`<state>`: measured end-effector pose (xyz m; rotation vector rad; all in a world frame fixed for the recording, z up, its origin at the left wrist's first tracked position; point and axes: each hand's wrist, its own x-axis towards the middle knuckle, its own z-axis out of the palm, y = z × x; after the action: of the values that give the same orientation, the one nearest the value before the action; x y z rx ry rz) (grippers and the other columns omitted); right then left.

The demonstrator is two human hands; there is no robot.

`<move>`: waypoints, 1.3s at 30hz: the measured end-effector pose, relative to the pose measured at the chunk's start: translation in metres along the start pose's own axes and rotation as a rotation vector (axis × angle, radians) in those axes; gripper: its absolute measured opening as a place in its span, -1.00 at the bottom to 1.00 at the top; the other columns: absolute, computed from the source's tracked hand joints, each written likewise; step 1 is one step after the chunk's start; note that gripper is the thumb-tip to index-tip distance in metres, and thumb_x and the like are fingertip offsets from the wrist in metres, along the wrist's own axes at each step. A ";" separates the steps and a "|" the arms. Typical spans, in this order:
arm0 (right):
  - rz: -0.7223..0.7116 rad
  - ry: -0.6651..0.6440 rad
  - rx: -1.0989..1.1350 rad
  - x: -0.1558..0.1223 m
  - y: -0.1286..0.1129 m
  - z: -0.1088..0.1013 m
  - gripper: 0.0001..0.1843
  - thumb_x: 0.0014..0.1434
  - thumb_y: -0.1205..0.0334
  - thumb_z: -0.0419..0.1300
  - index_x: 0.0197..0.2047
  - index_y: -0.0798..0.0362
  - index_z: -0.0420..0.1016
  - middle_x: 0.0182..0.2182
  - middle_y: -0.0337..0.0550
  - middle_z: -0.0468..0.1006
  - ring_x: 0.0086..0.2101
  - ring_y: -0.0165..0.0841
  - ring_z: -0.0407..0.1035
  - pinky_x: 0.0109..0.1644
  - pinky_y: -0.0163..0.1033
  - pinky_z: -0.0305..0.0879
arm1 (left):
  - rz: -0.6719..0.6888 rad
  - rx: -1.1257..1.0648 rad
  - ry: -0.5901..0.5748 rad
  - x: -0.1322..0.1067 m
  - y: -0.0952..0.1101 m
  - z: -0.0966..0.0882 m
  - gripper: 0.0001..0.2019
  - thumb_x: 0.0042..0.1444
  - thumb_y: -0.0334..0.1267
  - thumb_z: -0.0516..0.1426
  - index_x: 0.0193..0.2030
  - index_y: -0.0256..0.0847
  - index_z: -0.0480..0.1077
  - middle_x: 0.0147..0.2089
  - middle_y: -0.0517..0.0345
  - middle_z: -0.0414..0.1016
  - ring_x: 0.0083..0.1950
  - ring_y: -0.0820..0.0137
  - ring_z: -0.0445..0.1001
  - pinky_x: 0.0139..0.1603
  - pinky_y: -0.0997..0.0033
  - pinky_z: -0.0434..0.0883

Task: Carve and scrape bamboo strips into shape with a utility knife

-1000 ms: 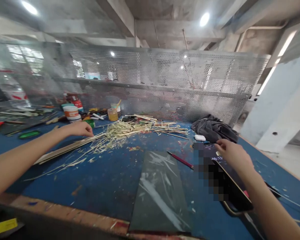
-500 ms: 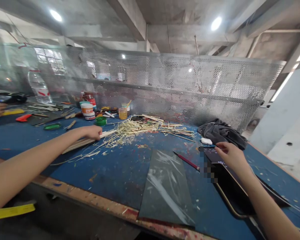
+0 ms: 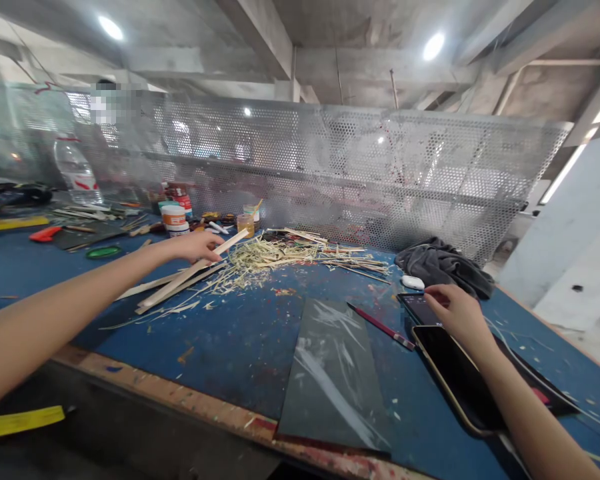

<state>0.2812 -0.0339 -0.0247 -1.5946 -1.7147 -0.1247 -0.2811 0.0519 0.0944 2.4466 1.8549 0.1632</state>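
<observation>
My left hand (image 3: 201, 246) is closed around a pale flat bamboo strip (image 3: 175, 285), which slants up to the right with its far end raised. More strips (image 3: 145, 288) lie on the table beneath it. A pile of thin shavings (image 3: 253, 259) is just beyond the fingers. On the right, my right hand (image 3: 457, 317) hovers over or touches a dark-screened phone (image 3: 415, 303), thumb and fingers slightly apart and nothing visibly held. A second phone in a gold-edged case (image 3: 455, 380) lies below it, partly covered by my forearm.
A dark grey board (image 3: 335, 380) with white streaks lies before me, a red pencil (image 3: 380, 327) beside it. Paint jars (image 3: 175, 217), a water bottle (image 3: 77, 170) and a perforated metal screen (image 3: 320, 167) stand behind. A white earphone case (image 3: 413, 283) and dark cloth (image 3: 440, 263) are at right.
My left hand has risen slightly and moved right, lifting the bamboo strip off the others. My right hand has shifted slightly left over the phone. Another person's hand at far left has gone from view.
</observation>
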 end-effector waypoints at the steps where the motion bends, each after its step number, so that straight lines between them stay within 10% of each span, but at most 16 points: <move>1: -0.001 -0.003 0.001 0.000 0.000 0.000 -0.65 0.04 0.04 0.04 -0.30 0.11 0.52 -0.34 -0.01 0.52 -0.41 -0.27 0.42 -0.24 -0.17 0.32 | 0.006 -0.012 -0.008 0.003 0.005 -0.001 -0.77 -0.11 -0.15 0.19 -0.38 -0.28 0.38 -0.49 0.24 0.35 -0.47 0.45 0.30 -0.47 0.51 0.12; 14: -0.073 -0.086 -0.023 -0.004 -0.019 0.005 -0.70 0.13 0.12 0.01 -0.29 0.09 0.50 -0.29 0.01 0.49 -0.32 -0.25 0.42 -0.15 -0.15 0.32 | 0.262 -0.209 -0.109 0.002 0.085 0.001 -0.71 0.03 -0.03 0.12 -0.25 -0.22 0.40 -0.36 0.14 0.44 -0.35 0.37 0.42 -0.43 0.51 0.21; 26: -0.278 -0.539 -0.276 -0.029 -0.104 0.027 -0.67 0.12 0.35 0.12 -0.02 0.12 0.45 -0.09 0.07 0.50 -0.06 -0.16 0.38 0.00 -0.14 0.25 | 0.761 0.095 0.108 0.022 0.223 0.071 -0.61 0.14 -0.50 -0.02 0.00 0.01 0.39 -0.24 0.09 0.49 -0.19 0.29 0.44 -0.25 0.38 0.23; 32: -0.176 -0.533 -0.398 -0.019 -0.125 0.046 -0.69 0.15 0.52 -0.03 -0.13 0.10 0.43 -0.16 0.10 0.49 -0.13 -0.16 0.39 -0.16 -0.17 0.29 | 0.933 0.134 0.198 0.022 0.219 0.095 -0.57 0.24 0.07 -0.07 0.04 -0.12 0.39 -0.22 -0.02 0.40 -0.19 0.20 0.34 -0.19 0.26 0.19; 39: -0.217 -0.376 -0.259 -0.021 -0.120 0.038 -0.70 0.13 0.56 -0.05 -0.13 0.09 0.33 -0.16 -0.01 0.43 -0.25 -0.31 0.40 -0.22 -0.27 0.24 | 1.092 -0.268 -0.099 -0.013 0.200 0.103 -0.71 0.28 -0.11 -0.04 -0.21 -0.07 0.50 -0.35 0.12 0.44 -0.27 0.37 0.38 -0.18 0.39 0.26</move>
<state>0.1556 -0.0544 -0.0129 -1.6912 -2.2390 -0.1683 -0.0804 -0.0132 0.0156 2.8537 0.2597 0.2953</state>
